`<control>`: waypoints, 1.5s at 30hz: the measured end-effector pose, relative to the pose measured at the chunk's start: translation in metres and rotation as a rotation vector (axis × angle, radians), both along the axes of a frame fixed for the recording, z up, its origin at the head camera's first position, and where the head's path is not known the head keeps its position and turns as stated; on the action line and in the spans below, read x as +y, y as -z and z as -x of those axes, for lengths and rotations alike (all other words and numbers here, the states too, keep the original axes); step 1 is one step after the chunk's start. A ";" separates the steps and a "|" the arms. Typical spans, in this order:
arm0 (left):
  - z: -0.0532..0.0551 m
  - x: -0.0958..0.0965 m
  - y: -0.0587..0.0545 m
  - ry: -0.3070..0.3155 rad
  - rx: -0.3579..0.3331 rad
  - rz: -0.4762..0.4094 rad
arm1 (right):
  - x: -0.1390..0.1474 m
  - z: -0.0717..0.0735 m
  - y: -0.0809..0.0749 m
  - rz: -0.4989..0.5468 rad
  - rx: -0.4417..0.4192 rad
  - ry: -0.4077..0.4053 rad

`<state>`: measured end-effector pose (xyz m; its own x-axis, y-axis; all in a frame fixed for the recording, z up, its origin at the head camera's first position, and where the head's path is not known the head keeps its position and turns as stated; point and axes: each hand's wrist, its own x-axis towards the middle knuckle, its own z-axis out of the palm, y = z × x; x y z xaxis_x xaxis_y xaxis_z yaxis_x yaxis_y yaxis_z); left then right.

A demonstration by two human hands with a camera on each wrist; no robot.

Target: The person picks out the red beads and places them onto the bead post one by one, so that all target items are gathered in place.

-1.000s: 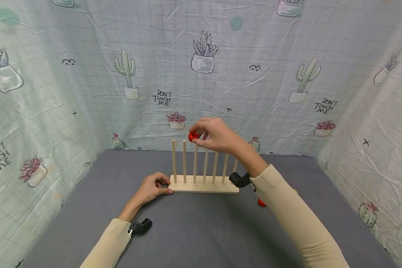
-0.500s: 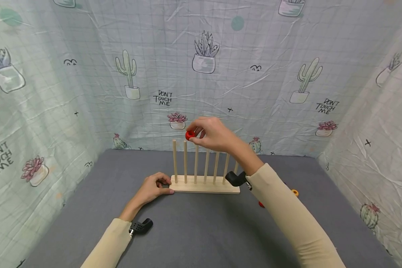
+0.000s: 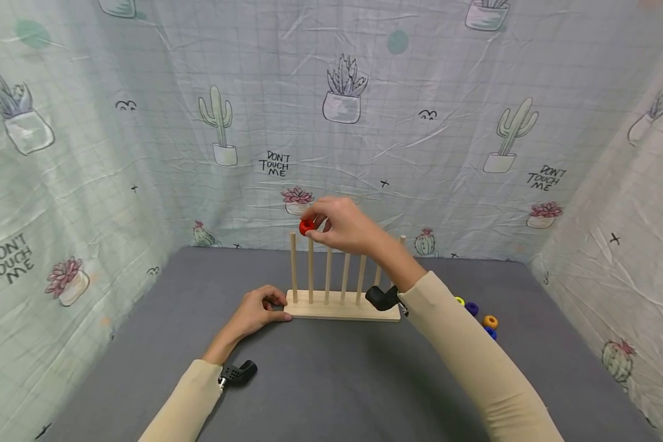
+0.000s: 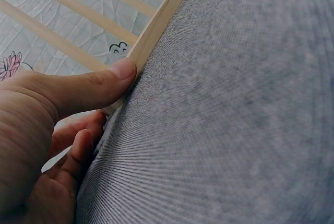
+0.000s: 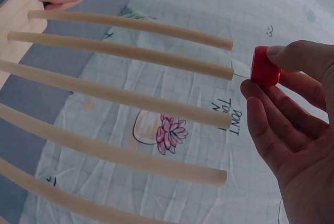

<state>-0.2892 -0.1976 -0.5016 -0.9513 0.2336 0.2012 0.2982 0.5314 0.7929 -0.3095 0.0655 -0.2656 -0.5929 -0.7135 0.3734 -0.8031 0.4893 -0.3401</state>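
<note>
A wooden peg board (image 3: 342, 313) stands on the table with a row of upright pegs. At its left end my left hand (image 3: 253, 314) grips the base; in the left wrist view the thumb (image 4: 96, 89) presses the base's edge, with the other fingers curled behind. My right hand (image 3: 344, 226) pinches a red ring (image 3: 302, 231) between thumb and fingers, close to the top of the second peg from the left. In the right wrist view the red ring (image 5: 265, 68) sits just beyond the peg tips, apart from them. The right hand and forearm cover some peg tops.
On the table at the right, partly behind the right sleeve, lie a yellow ring (image 3: 460, 299), a purple ring (image 3: 471, 313), an orange ring (image 3: 490, 326) and a blue ring (image 3: 492, 335). A printed cloth (image 3: 420, 147) hangs behind and at both sides.
My right hand has carried the red ring left, from near the third peg to the second. The left hand stays on the base. More loose rings show past the right sleeve.
</note>
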 end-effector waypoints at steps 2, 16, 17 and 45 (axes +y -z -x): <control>0.000 0.000 0.000 0.002 0.005 0.000 | -0.001 0.000 0.001 0.002 -0.008 -0.002; 0.000 -0.001 0.002 0.004 0.013 0.018 | -0.007 0.002 0.003 0.003 0.017 0.005; 0.000 -0.001 0.002 0.004 0.012 0.018 | -0.007 0.002 0.003 0.005 0.017 0.003; -0.002 0.000 -0.001 -0.009 0.016 0.017 | -0.022 0.007 0.003 -0.048 -0.040 0.019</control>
